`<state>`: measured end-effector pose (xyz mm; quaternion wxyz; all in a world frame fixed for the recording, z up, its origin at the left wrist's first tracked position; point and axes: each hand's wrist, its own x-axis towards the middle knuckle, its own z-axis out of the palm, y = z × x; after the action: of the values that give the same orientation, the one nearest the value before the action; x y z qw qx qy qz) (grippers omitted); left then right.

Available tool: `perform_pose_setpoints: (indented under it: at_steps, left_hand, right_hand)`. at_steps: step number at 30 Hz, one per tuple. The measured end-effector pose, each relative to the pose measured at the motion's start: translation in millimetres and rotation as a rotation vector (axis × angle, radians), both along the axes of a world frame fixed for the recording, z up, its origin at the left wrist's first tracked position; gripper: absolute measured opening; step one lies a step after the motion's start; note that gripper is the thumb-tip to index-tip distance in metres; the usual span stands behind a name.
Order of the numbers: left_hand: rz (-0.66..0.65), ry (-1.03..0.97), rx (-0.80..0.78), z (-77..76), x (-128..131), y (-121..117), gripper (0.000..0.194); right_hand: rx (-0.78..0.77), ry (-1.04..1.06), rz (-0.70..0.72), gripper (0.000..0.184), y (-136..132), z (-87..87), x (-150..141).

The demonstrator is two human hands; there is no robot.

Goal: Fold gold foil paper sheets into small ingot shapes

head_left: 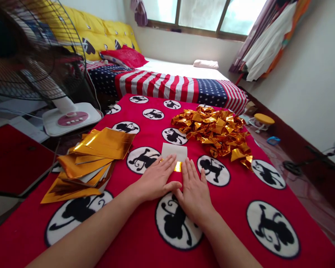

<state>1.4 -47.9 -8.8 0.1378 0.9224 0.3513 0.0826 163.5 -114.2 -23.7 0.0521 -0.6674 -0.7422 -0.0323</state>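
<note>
A sheet of gold foil paper (174,150) lies pale side up on the red cloth in front of me, its near edge folded over into a shiny gold strip. My left hand (158,178) rests flat with its fingertips on the left part of that fold. On the right end of the fold lie the fingertips of my right hand (194,190), also stretched out flat. The two thumbs meet below the paper. To the left is a loose stack of gold foil sheets (106,143). A heap of folded gold foil pieces (212,128) spreads at the right.
The table's red cloth (229,230) has black monkey figures in white circles. A standing fan (71,115) is at the left, close to the table. Beyond the table is a bed with a striped, starred cover (159,85). A yellow-topped stool (264,119) stands on the floor at right.
</note>
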Motion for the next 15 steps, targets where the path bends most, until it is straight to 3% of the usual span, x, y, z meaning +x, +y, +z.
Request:
perform_pose_setpoints:
  at_steps: [7, 15]
  left_hand:
    - [0.205, -0.054, 0.089, -7.9, -25, 16, 0.074]
    - [0.218, -0.405, 0.046, -7.1, -21, 17, 0.075]
  right_hand:
    - [-0.022, 0.143, -0.007, 0.07, 2, 6.7, 1]
    - [0.21, 0.679, -0.051, 0.067, 13, -0.2, 13]
